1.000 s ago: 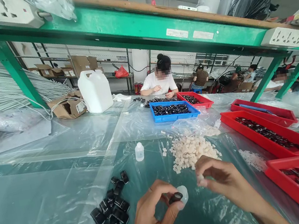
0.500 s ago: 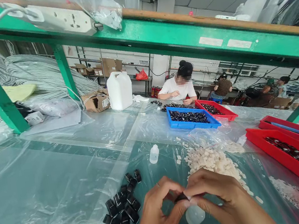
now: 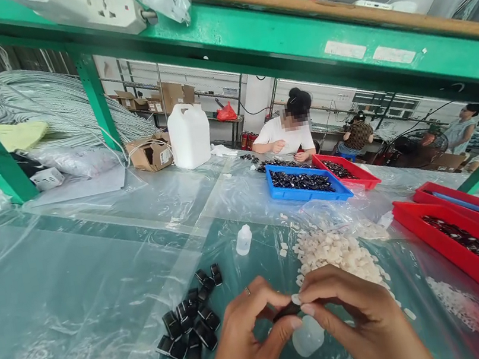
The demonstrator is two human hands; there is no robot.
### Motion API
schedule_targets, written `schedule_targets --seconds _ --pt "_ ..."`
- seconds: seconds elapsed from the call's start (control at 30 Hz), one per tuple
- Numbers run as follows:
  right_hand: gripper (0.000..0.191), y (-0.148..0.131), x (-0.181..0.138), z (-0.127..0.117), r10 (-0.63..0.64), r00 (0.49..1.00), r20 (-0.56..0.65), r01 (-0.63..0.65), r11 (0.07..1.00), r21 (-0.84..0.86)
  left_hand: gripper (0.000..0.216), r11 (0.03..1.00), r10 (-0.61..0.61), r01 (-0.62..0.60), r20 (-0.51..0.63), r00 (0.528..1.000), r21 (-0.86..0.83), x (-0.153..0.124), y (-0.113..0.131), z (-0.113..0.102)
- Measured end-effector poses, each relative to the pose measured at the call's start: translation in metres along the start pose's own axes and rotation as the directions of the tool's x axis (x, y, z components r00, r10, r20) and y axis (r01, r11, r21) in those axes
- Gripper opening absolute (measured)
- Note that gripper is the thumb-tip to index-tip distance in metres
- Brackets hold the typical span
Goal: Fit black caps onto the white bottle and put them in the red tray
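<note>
My left hand (image 3: 245,340) and my right hand (image 3: 354,318) meet low in the middle of the head view. Both pinch a small black part (image 3: 286,311) between their fingertips. A tiny white piece (image 3: 296,299) sits at my right thumb and forefinger, against the black part. A small translucent bottle (image 3: 307,337) lies on the plastic sheet just beneath my fingers. A heap of black parts (image 3: 191,321) lies left of my left hand. A pile of small white pieces (image 3: 335,252) lies just beyond my right hand.
A small white dropper bottle (image 3: 244,240) stands past the hands. Red trays (image 3: 471,253) of dark parts line the right side; a blue tray (image 3: 306,184) and a white jug (image 3: 189,135) stand farther back. A person (image 3: 288,130) works across the table. A green shelf frame (image 3: 246,40) hangs overhead.
A second ago my hands were apart, the left holding the black part and bottle, the right a white piece. They have come together on the black part; the bottle lies on the sheet.
</note>
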State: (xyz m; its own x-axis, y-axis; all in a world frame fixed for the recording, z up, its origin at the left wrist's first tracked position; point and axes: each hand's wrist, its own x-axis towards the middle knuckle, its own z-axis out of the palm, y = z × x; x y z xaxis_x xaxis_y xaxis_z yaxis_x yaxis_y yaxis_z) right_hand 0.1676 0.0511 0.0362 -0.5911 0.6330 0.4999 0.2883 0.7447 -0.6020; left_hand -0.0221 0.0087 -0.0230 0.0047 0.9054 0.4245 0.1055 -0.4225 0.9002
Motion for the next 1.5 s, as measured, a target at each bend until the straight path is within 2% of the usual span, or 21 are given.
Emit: schedule_targets --seconds 0.27,0.57,0.73,0.9,1.17,1.27,1.33,1.37,1.43,1.5 --pt "0.014 0.001 -0.001 0.006 -0.036 0.999 -0.023 0.035 0.998 -0.044 0.011 0.999 -0.003 0.003 -0.006 1.000 -0.041 -0.002 -0.002 0.001" --pt "0.018 -0.005 -0.002 0.002 -0.157 0.986 0.063 0.166 0.965 -0.204 0.016 0.994 0.005 -0.003 0.017 1.000 -0.111 -0.002 0.000 0.004" --pt "0.031 -0.007 -0.003 0.006 -0.139 0.989 0.043 0.145 0.969 -0.202 0.020 0.995 0.013 -0.012 0.009 1.000 -0.100 -0.003 0.000 0.004" --pt "0.025 -0.009 -0.001 0.007 -0.130 0.985 0.116 0.149 0.974 -0.170 0.020 0.999 0.039 -0.039 -0.021 0.999 0.019 -0.003 0.001 0.003" --pt "0.037 -0.013 0.002 0.004 -0.001 0.981 0.195 -0.001 1.000 0.015 0.016 0.992 0.054 -0.052 -0.019 0.998 0.117 -0.003 -0.003 0.003" --pt "0.036 0.004 0.004 -0.019 0.039 0.982 0.184 -0.049 0.998 0.051 0.010 0.994 0.054 -0.052 -0.016 0.998 0.099 0.002 0.001 0.000" --pt "0.032 0.031 -0.004 -0.051 0.145 0.989 0.039 -0.145 0.989 -0.012 0.009 0.996 0.030 -0.026 -0.049 0.998 0.090 0.005 0.004 -0.002" --pt "0.030 0.049 -0.012 -0.070 0.225 0.971 -0.079 -0.230 0.971 -0.066 0.007 0.996 0.006 0.000 -0.063 0.998 0.091 0.006 0.005 -0.002" --pt "0.031 0.086 -0.037 -0.110 0.373 0.869 -0.324 -0.439 0.884 -0.158 0.003 0.994 -0.034 0.037 -0.033 0.999 0.105 0.006 0.006 -0.001" --pt "0.031 0.119 -0.065 -0.145 0.496 0.747 -0.443 -0.627 0.748 -0.218 0.008 0.988 -0.057 0.051 0.032 0.998 0.148 0.003 0.004 0.002"
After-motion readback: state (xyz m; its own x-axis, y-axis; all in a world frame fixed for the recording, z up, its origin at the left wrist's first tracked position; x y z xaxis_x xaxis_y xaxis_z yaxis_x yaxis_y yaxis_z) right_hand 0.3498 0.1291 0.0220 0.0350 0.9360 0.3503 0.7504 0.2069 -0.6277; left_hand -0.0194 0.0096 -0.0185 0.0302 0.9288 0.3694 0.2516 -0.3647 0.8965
